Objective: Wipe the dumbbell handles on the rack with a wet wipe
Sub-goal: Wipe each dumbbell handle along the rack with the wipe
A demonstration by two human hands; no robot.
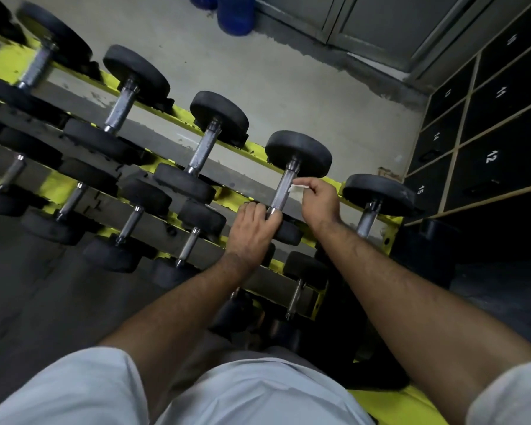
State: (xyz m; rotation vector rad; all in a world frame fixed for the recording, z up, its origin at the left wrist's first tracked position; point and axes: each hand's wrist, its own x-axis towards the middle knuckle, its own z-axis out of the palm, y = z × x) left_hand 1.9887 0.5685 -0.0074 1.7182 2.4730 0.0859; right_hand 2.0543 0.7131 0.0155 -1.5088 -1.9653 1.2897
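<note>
Head view: a yellow rack (pixel 236 196) is seen from above, with rows of black-ended dumbbells laid across its rails. One dumbbell (pixel 298 153) on the upper row is being attended to. The right hand (pixel 318 196) is clenched on a small white wet wipe (pixel 296 189), pinched between thumb and fingertips, and the wipe is pressed against the side of the steel handle (pixel 282 191), roughly at mid-length. Just below that grip, toward the person, the left hand (pixel 252 225) is curled round the near end of the same handle, where it meets the near weight head. Beyond the right-hand grip, the far weight head rests on the back rail.

The dumbbell is judged heavy and rigid, so it is best left seated on the rack and only steadied, as the left hand appears to be doing. The handle looks like bare polished metal (likely slick once wetted), so the wipe would need to be wrapped round it and drawn along rather than dabbed. The wipe itself is soft, thin and light; it is best held by a folded edge so it does not bunch or tear.

To the right of both grips, another dumbbell (pixel 377 193) waits on the same row; further handles lie to the left.
</note>
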